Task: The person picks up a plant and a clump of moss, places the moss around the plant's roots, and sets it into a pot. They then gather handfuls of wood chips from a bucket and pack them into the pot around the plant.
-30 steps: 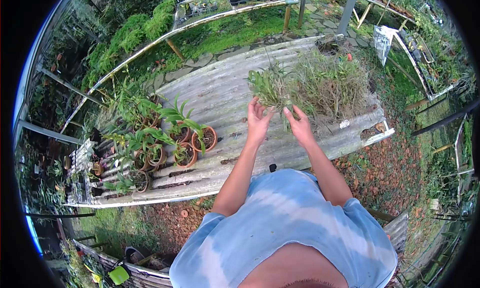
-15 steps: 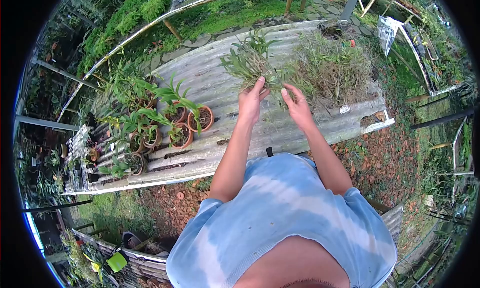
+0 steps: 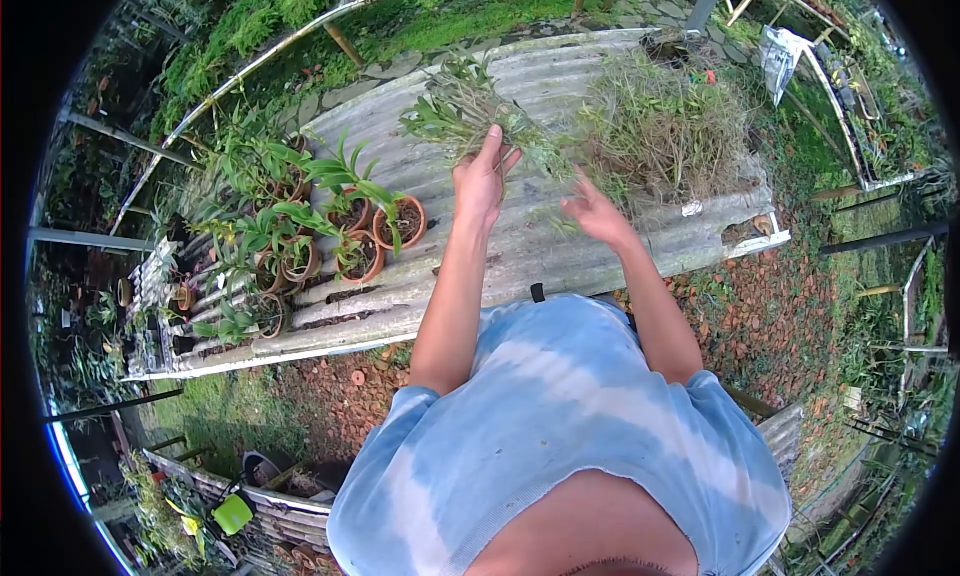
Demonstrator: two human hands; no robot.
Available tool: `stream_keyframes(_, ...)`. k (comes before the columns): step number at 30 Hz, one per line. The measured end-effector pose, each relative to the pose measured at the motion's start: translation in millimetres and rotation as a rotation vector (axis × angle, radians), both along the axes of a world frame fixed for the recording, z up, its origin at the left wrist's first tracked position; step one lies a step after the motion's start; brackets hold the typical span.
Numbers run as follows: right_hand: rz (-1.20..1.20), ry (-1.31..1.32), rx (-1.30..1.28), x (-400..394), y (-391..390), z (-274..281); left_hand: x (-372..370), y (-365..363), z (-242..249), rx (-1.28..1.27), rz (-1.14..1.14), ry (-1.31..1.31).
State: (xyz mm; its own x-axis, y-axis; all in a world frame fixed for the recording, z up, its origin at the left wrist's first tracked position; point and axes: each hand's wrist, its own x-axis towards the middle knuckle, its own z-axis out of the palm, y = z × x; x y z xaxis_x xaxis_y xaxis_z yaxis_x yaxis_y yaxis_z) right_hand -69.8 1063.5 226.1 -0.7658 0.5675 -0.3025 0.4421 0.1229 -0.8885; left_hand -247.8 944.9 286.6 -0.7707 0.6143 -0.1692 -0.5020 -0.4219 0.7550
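My left hand (image 3: 480, 184) is closed round the base of a leafy plant clump (image 3: 455, 108) with tangled stems and roots, held above the corrugated bench (image 3: 535, 244). Its leaves point away from me and to the left. Thin strands trail from the clump toward my right hand (image 3: 598, 216), which is apart from it, its fingers spread and a little blurred. I see nothing held in that hand. Just beyond it lies a large heap of grassy plants and dry roots (image 3: 665, 136) on the bench.
Several potted plants stand at the left of the bench, among them a terracotta pot (image 3: 400, 224) near my left forearm. A small white scrap (image 3: 691, 209) lies by the heap. A plastic bag (image 3: 782, 61) hangs at the back right. A white rail (image 3: 250, 81) runs behind.
My left hand has shifted left with the plant clump, which now tilts further left. My right hand has come away from the clump, moving down and toward me, and its fingers have opened.
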Motion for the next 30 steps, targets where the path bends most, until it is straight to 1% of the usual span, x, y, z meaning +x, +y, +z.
stream_keyframes(3, -0.044, 0.146, 0.026, -4, 16, -8, 4, -8, 5, -0.017, -0.051, 0.025)
stream_keyframes(4, -0.054, 0.214, -0.042, -3, 12, 11, 6, -11, 8, -0.027, -0.070, 0.032)
stream_keyframes(6, -0.080, 0.353, -0.179, -5, -1, 87, 8, -14, 7, -0.026, -0.115, 0.028)
stream_keyframes(7, -0.054, 0.407, -0.149, -8, -8, 102, 9, -15, 7, -0.027, -0.142, 0.027)
stream_keyframes(10, 0.147, 0.215, 0.287, -23, -13, 103, 16, -11, 9, 0.042, -0.182, 0.019)
stream_keyframes(11, 0.062, 0.204, 0.402, -21, -22, 106, 15, -9, 3, 0.063, -0.194, 0.011)
stream_keyframes(14, -0.028, 0.195, 0.641, -26, -21, 75, 14, -6, -14, 0.110, -0.204, -0.022)
stream_keyframes(20, -0.067, 0.369, 0.684, -28, -27, 82, 14, -8, -18, 0.131, -0.205, -0.052)
stream_keyframes(23, -0.035, 0.231, 0.552, -25, -30, 103, 13, -10, -15, 0.122, -0.218, -0.048)
stream_keyframes(26, -0.043, 0.229, 0.468, -26, -25, 90, 11, -11, -15, 0.123, -0.243, -0.041)
stream_keyframes(29, -0.059, 0.139, 0.427, -26, -27, 97, 8, -10, -23, 0.140, -0.266, -0.052)
stream_keyframes(30, -0.049, 0.181, 0.443, -26, -29, 100, 6, -9, -23, 0.134, -0.272, -0.052)
